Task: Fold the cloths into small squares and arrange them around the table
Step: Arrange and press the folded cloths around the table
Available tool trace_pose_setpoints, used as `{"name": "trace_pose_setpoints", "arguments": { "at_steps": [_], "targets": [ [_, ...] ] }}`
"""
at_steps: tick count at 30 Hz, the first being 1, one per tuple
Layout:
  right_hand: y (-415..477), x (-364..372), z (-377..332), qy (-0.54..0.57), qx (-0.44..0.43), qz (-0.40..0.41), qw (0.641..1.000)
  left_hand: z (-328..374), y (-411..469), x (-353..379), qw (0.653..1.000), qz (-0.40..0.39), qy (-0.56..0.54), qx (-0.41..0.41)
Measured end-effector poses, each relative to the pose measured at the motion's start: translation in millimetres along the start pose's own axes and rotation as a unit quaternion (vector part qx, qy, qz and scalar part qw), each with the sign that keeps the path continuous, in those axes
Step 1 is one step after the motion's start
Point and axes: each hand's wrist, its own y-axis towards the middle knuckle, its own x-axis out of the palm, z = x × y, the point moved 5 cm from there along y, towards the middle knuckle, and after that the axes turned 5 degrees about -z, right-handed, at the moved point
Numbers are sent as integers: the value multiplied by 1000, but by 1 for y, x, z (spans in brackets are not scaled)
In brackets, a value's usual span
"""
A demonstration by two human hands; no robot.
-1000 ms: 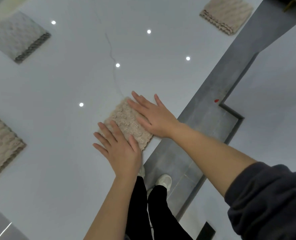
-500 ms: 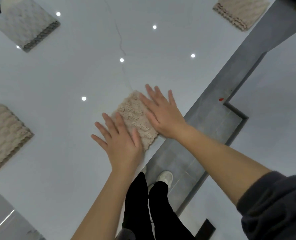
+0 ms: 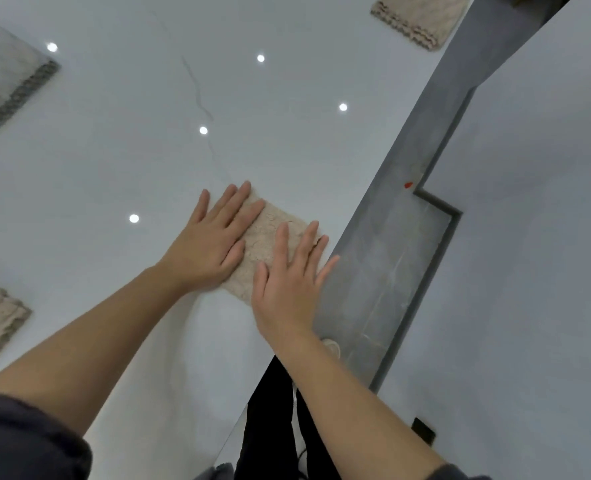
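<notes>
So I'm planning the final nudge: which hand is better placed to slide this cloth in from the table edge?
Probably the right hand: it lies on the beige cloth at the table edge side.

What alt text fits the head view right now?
Both hands, left hand and right hand, press flat on a folded beige cloth at the white table edge. Three other folded cloths lie spread around the table.
</notes>
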Motion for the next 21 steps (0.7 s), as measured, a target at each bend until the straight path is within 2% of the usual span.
{"name": "trace_pose_setpoints", "arguments": {
  "at_steps": [3,8,11,15,17,21],
  "targets": [
    [3,6,-6,-29,-6,23,999,3,3,5,1000,-3,0,16],
    [4,6,-5,-66,6,16,998,1,4,7,1000,-6,4,25],
    [0,-10,2,-95,-4,4,995,3,-4,-5,1000,24,0,-4],
    [21,-31,2,-108,-87,31,990,23,-13,-13,996,71,33,-41],
    [32,-21,-2,-142,-139,5,980,30,-12,0,996,58,52,-53],
    [33,-8,9,-198,-179,-31,963,25,-14,18,994,33,70,-76]
  ]
}}
